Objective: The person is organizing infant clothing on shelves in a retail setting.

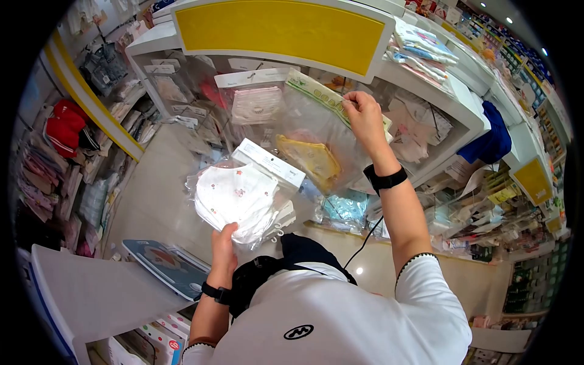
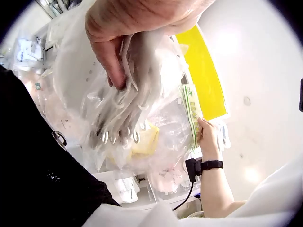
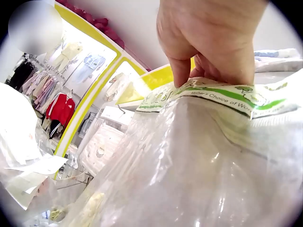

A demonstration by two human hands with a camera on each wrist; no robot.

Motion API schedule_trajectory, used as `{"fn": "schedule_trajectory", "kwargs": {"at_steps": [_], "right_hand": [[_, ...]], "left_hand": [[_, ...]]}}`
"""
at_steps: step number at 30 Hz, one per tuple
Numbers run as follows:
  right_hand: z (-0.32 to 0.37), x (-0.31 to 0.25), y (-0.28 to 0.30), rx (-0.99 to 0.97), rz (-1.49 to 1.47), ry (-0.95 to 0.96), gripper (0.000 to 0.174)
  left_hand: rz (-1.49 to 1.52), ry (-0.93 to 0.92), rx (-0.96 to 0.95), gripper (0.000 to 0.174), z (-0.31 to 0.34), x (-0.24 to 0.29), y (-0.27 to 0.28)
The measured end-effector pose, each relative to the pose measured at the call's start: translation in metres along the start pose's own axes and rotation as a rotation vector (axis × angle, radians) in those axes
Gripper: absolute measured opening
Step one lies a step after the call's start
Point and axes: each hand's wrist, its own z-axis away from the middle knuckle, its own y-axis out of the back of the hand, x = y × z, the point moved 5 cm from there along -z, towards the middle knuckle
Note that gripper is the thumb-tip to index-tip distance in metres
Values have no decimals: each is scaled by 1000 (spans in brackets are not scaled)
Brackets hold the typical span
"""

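My left hand (image 1: 224,248) grips a stack of clear bags of white baby cloth (image 1: 234,196) with small printed figures, its thumb over the near edge. A white header card (image 1: 268,163) tops the stack, and several small white hanger hooks (image 2: 111,138) stick out in the left wrist view. Raised over the display, my right hand (image 1: 367,123) pinches the green-and-white header card (image 1: 316,91) of a large clear plastic bag (image 3: 189,156). A yellow folded cloth (image 1: 309,159) shows low in that bag. The right fingertips are partly hidden behind the hand in the right wrist view.
A white display unit with a yellow panel (image 1: 283,27) stands in front, hung with bagged garments such as a pink-striped pack (image 1: 257,106). Light-blue packs (image 1: 345,210) lie low by the unit. Clothes racks with a red jacket (image 1: 66,128) are at left; a grey shelf (image 1: 85,292) juts in nearby.
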Motion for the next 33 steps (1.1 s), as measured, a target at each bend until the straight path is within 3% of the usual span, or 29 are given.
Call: {"fn": "schedule_trajectory", "kwargs": {"at_steps": [15, 24, 27, 33], "right_hand": [[-14, 8, -3, -145, -103, -161, 17], [-12, -5, -2, -64, 95, 50, 9], [-5, -16, 1, 62, 224, 306, 8], [2, -17, -3, 133, 318, 453, 10]], "left_hand": [[1, -14, 3, 51, -12, 18, 3], [-10, -6, -14, 52, -18, 14, 12], [-1, -22, -8, 53, -17, 16, 12], [-3, -19, -3, 53, -14, 19, 16]]}}
